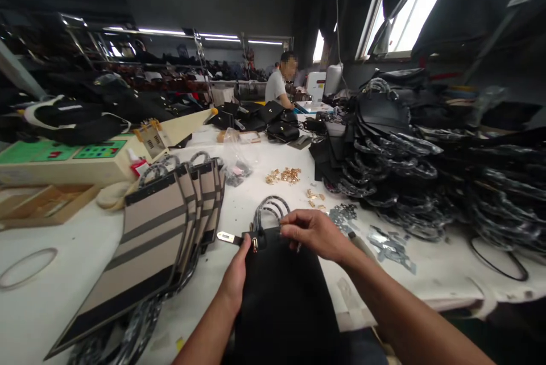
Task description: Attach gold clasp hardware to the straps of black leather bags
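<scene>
In front of me lies a black bag panel (285,297) with plastic-wrapped handles (273,204) at its top edge. My left hand (235,274) grips the panel's upper left side, thumb on top, other fingers hidden beneath. Beside that thumb are a gold metal fitting (255,244) and a short strap with a gold metal tip (226,237), which sticks out to the left. My right hand (309,232) is closed in a pinch at the panel's top right corner, near the handle base. What its fingertips hold is too small or hidden to make out.
Striped bag panels (157,228) lean in a row at left. Gold fittings (288,175) and grey metal plates (391,247) lie scattered on the white table (205,297). Black bag panels (379,120) are piled high at right. A person (276,85) sits across the table.
</scene>
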### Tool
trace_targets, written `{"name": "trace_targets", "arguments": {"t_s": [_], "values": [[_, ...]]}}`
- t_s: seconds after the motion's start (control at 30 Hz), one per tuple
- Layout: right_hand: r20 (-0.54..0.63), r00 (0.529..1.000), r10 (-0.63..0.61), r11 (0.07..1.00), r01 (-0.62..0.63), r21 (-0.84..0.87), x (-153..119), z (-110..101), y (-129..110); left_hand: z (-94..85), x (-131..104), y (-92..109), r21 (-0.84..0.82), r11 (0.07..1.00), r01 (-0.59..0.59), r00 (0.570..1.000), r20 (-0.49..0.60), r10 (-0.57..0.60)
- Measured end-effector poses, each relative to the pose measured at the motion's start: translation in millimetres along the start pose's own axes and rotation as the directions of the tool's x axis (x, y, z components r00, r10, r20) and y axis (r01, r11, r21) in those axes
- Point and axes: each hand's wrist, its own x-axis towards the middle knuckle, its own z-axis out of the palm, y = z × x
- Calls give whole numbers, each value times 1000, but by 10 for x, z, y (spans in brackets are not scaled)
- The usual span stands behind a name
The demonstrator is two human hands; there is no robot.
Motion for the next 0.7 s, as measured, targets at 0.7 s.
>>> {"name": "trace_targets", "arguments": {"t_s": [0.7], "values": [[-63,990,-123,800,62,-597,1,282,276,0,-124,59,-87,995,50,999,-10,-51]]}}
